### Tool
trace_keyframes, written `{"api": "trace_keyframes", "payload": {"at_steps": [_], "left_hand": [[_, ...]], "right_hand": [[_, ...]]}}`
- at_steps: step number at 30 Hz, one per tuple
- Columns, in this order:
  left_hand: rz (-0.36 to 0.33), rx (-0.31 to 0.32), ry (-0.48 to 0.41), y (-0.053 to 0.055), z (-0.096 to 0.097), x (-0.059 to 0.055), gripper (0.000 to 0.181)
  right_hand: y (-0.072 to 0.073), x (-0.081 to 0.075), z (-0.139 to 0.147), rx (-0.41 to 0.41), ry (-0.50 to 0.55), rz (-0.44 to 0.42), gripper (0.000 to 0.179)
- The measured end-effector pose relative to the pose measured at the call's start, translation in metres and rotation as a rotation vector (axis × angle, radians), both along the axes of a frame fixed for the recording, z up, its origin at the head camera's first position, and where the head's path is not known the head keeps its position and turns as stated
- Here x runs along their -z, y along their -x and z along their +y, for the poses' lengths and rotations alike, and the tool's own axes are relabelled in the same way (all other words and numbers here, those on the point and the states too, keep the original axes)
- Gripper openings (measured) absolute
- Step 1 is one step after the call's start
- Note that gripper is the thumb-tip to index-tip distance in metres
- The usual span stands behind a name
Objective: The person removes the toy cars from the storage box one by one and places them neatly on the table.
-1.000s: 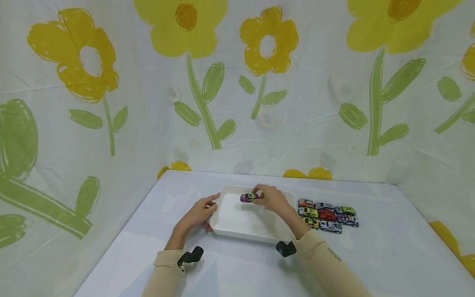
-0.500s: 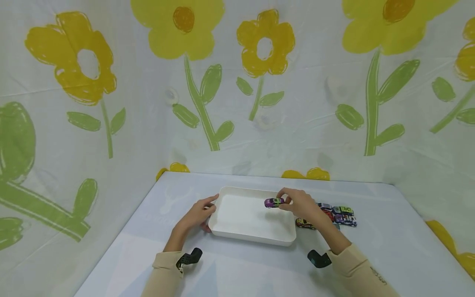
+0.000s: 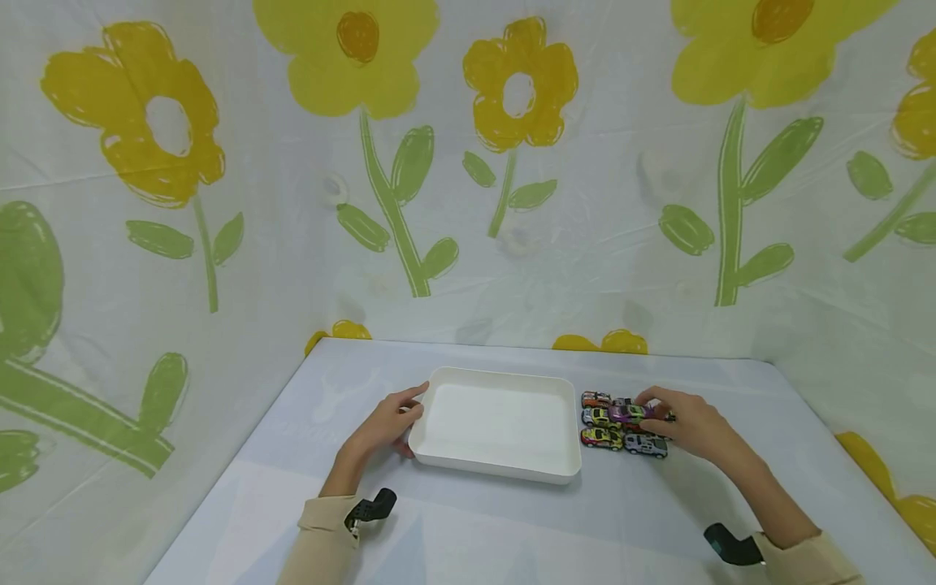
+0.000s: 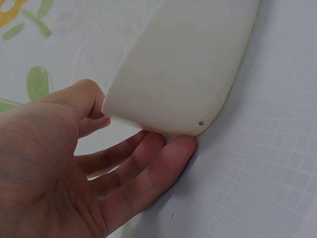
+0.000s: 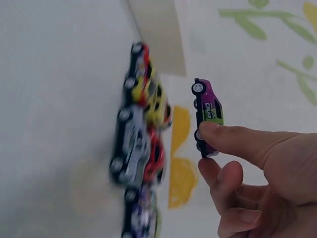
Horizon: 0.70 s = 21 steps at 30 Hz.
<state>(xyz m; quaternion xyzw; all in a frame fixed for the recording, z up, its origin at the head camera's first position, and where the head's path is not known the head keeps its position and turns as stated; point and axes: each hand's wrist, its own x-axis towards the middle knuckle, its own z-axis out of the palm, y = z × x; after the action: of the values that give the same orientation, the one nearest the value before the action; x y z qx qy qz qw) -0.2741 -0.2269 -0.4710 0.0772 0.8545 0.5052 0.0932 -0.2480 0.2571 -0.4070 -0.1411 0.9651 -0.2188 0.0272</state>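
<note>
A white rectangular tray [image 3: 497, 424] lies on the table, its bare bottom showing in the head view. My left hand [image 3: 387, 422] grips its left end; in the left wrist view the fingers [image 4: 171, 161] touch the outer wall and one bent digit meets the rim. To the right, my right hand [image 3: 691, 422] pinches a purple and green toy car [image 5: 210, 106] between thumb and fingertips, held above a cluster of toy cars. That cluster includes a grey car [image 3: 646, 445], a yellow and red car [image 3: 601, 439] and an orange car [image 3: 595, 399]; the hand hides part of it.
The cars stand close together in rows just beyond the tray's right wall. The white table [image 3: 468, 520] meets a flower-printed curtain [image 3: 614, 268] at the back and sides. A dark wrist camera [image 3: 731, 544] sits by the right sleeve.
My right hand has carried the purple and green car from over the tray rightward to above the car cluster. The left hand and the tray have stayed in place.
</note>
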Motion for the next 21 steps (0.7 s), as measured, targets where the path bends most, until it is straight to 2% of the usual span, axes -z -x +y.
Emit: {"api": "trace_keyframes", "payload": {"at_steps": [8,21], "left_hand": [[-0.012,-0.004,-0.011,0.001,0.0,0.0,0.053],[-0.004,-0.005,0.007,0.003,0.0,0.002,0.053]], "right_hand": [[-0.014,0.01,0.048,0.007,0.011,-0.022,0.036],[-0.022,0.028,0.083,0.077,-0.013,-0.081,0.038]]}}
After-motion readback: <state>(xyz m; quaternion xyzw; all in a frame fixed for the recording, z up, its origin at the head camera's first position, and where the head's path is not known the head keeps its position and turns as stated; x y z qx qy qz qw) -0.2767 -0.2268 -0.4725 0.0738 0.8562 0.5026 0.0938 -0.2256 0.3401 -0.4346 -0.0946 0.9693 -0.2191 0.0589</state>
